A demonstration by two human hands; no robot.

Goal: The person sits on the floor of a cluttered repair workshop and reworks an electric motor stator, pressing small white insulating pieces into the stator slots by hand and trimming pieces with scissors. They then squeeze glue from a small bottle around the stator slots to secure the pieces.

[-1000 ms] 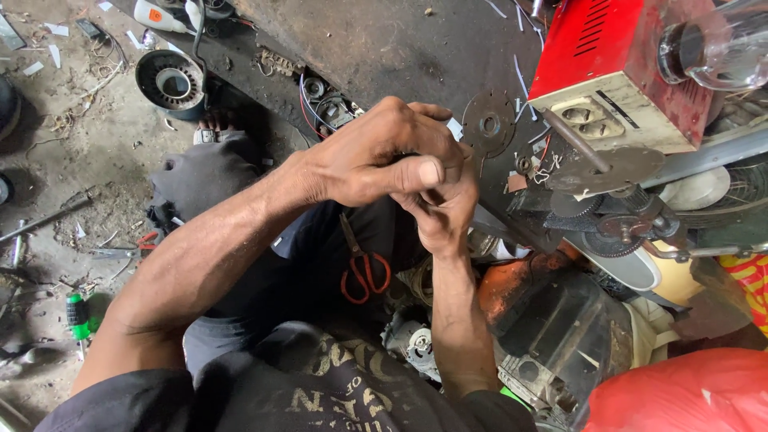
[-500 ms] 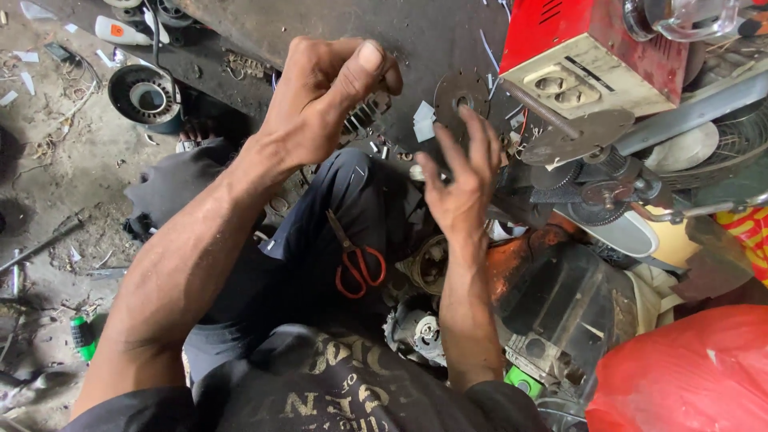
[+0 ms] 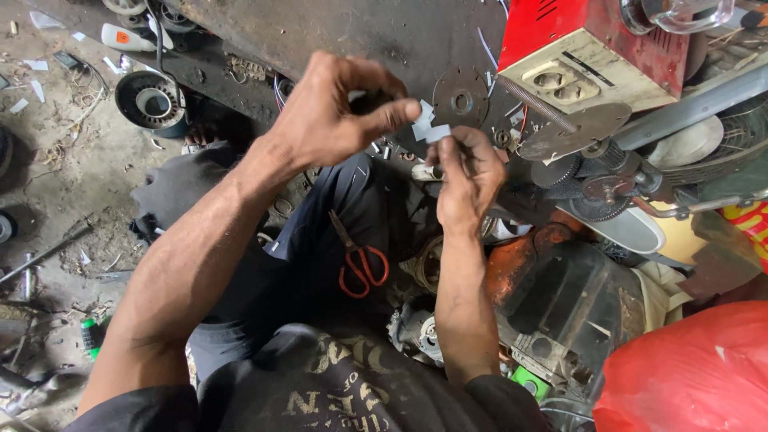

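Note:
My left hand (image 3: 336, 112) and my right hand (image 3: 468, 176) meet in front of me, both pinching a small folded strip of pale grey paper (image 3: 428, 128) between thumb and fingertips. The strip sits just in front of a round metal disc with a centre hole (image 3: 460, 100) on the dark, grimy workbench (image 3: 336, 36). Orange-handled scissors (image 3: 360, 260) rest on my lap below the hands.
A red and cream box with sockets (image 3: 592, 56) stands at the upper right above gears and a spring. A red plastic bag (image 3: 696, 368) fills the lower right. A motor stator ring (image 3: 150, 102) lies on the littered floor at left.
The hands had spread apart, the left raised toward the bench; now they have come back together and both pinch the paper strip. The camera has shifted slightly.

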